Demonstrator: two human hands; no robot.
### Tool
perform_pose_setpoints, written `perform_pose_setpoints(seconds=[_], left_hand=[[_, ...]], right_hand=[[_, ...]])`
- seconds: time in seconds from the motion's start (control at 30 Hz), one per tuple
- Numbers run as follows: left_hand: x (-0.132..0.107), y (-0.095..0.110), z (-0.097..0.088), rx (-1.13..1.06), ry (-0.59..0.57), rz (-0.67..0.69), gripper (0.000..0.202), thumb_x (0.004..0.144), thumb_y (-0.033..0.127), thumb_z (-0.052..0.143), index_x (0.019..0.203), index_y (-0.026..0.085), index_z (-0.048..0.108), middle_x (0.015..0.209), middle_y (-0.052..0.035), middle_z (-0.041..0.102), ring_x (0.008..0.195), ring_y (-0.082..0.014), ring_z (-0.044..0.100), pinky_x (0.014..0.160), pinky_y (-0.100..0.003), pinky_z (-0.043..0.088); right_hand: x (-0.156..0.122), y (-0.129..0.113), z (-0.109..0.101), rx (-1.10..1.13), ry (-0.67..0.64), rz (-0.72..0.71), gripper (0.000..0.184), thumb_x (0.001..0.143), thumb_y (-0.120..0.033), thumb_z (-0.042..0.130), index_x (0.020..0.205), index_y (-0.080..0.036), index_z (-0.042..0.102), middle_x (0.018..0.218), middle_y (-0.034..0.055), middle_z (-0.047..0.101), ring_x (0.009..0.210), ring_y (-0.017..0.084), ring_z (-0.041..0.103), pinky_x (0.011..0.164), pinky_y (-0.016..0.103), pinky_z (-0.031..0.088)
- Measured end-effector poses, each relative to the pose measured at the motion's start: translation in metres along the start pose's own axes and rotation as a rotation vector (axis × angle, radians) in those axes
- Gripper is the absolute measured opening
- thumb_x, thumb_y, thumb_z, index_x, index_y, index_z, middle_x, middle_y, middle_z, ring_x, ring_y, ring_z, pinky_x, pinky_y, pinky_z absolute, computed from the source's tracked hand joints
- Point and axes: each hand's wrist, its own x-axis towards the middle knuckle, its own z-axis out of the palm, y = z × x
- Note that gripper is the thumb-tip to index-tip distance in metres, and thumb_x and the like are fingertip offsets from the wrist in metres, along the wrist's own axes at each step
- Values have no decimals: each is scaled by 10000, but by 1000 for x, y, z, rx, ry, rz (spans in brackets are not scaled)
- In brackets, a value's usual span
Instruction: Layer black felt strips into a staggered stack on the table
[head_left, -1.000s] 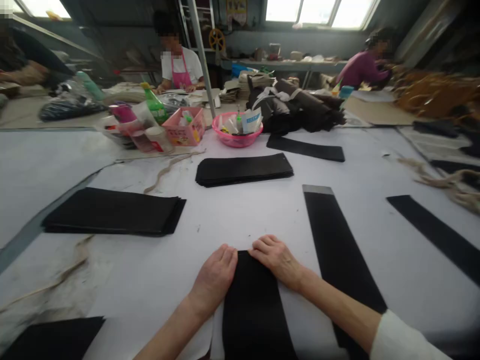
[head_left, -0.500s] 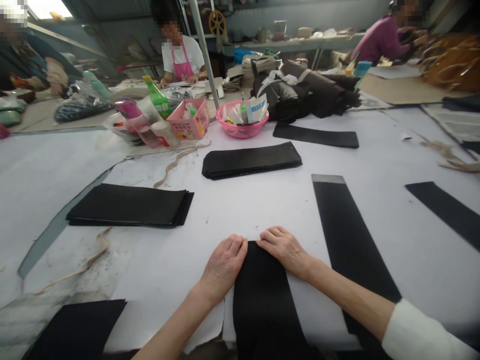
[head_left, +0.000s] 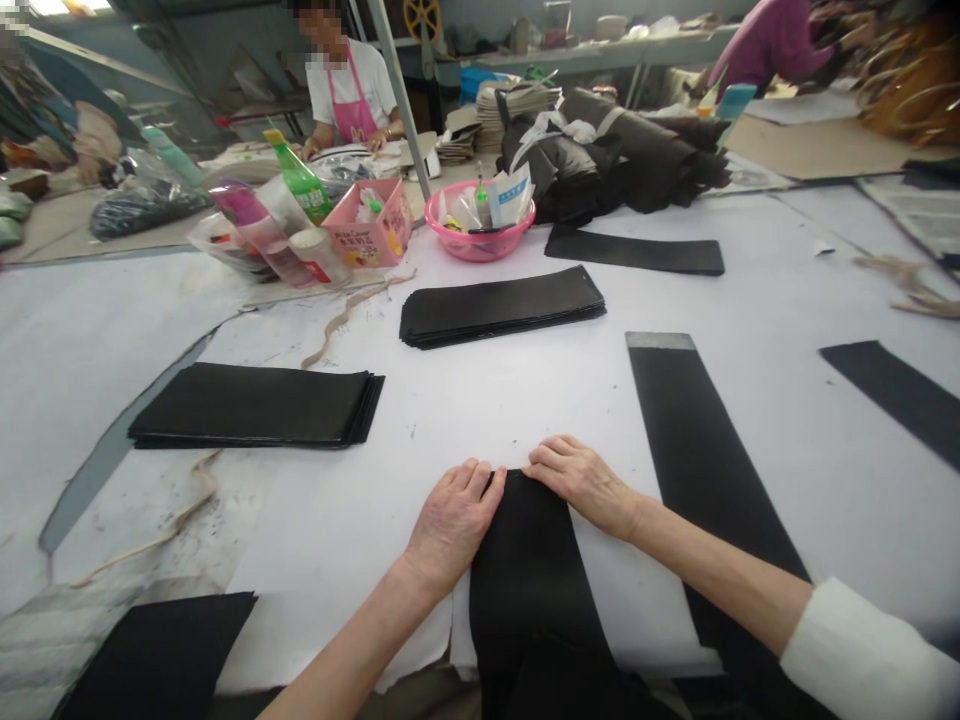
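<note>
The black strip (head_left: 529, 560) is nearest, in the middle, with its far end on the white table (head_left: 480, 400). The left hand (head_left: 454, 515) has its fingers bent on the left corner of this end, and the right hand (head_left: 589, 485) has its fingers on the right corner; whether they pinch it or only press, I cannot tell. At the left of the strip, well apart, is a dark piece (head_left: 161, 650). At its right lies a band (head_left: 720, 480) with a grey end, partly under the right forearm (head_left: 716, 570). Beyond the strip, to its left, is one stack (head_left: 255, 405); farther, almost straight beyond it, a second stack (head_left: 502, 308). Farther beyond the strip are a basin (head_left: 480, 245) and, more to the left, a box (head_left: 364, 240). Farthest, beyond the strip's left side, is a person (head_left: 345, 95).
</note>
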Motion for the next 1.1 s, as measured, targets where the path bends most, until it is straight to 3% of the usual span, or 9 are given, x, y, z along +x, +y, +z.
perform_pose_setpoints(seconds=[0.23, 0.43, 0.63, 1.1], left_hand=[[0, 1, -1, 17, -24, 4, 398, 906, 121, 522, 1303, 131, 487, 1141, -112, 535, 1118, -262, 493, 953, -393, 464], [4, 5, -5, 48, -43, 20, 476, 915, 153, 520, 1379, 196, 422, 1068, -99, 539, 1093, -271, 503, 918, -421, 478], [3, 4, -7, 37, -45, 8, 401, 934, 129, 460, 1334, 163, 466, 1084, -103, 549, 1095, -262, 512, 938, -404, 474], [-11, -9, 4, 11, -6, 36, 358, 919, 49, 428, 1270, 78, 494, 1220, -154, 572, 1201, -274, 516, 1001, -421, 476]], right_hand=[[-2, 2, 2, -11, -15, -21, 222, 997, -196, 410, 1025, -146, 625, 934, 66, 601, 933, 198, 508, 838, 356, 430], [-1, 1, 1, -41, -1, -24, 212, 992, -174, 411, 994, -148, 621, 901, 62, 593, 906, 198, 504, 824, 357, 436], [-5, 7, -5, -23, -33, -20, 232, 997, -207, 397, 1018, -195, 628, 930, 67, 605, 919, 206, 516, 843, 367, 441], [-15, 14, -9, -8, -48, -21, 233, 994, -190, 410, 1053, -166, 634, 939, 61, 612, 934, 191, 512, 851, 354, 432]])
